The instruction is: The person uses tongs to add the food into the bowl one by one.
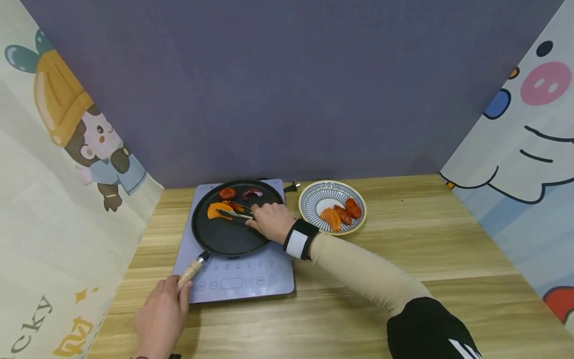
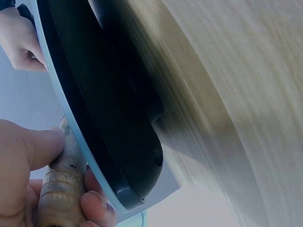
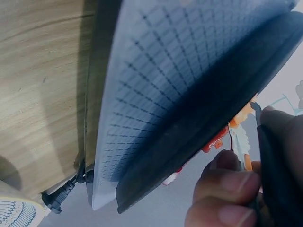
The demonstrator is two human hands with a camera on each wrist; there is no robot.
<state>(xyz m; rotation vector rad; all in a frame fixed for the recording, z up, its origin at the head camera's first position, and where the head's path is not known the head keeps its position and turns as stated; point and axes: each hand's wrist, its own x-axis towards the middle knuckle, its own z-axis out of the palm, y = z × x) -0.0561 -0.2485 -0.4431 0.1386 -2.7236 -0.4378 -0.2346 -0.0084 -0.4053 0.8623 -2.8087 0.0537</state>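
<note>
Frying pan (image 1: 233, 239) and everything around it stand on a wood-grain desk (image 1: 426, 224). On its left part lies a flat pale cooktop (image 1: 282, 269) with touch marks along the near edge; the round black pan sits on it, wooden handle (image 1: 190, 274) pointing toward the person. Just right of the cooktop stands a striped plate (image 1: 309, 192) holding an orange wedge (image 1: 331, 219) and two reddish, sausage-like pieces (image 1: 348, 211). The left hand (image 1: 162, 314) is wrapped round the handle, thumb on one side and fingers on the other. Over the pan's right half, the right hand (image 1: 273, 219) pinches a pair of tongs (image 1: 237, 215) between thumb and fingers. Their tips reach an orange slice (image 1: 215, 210) in the pan; whether they grip it I cannot tell. Near the pan's far edge lie a round red piece (image 1: 227, 193) and a purplish curved one (image 1: 253, 193), apart from each other. Between cooktop and plate, toward the back, is a small black plug (image 1: 292, 186).
</note>
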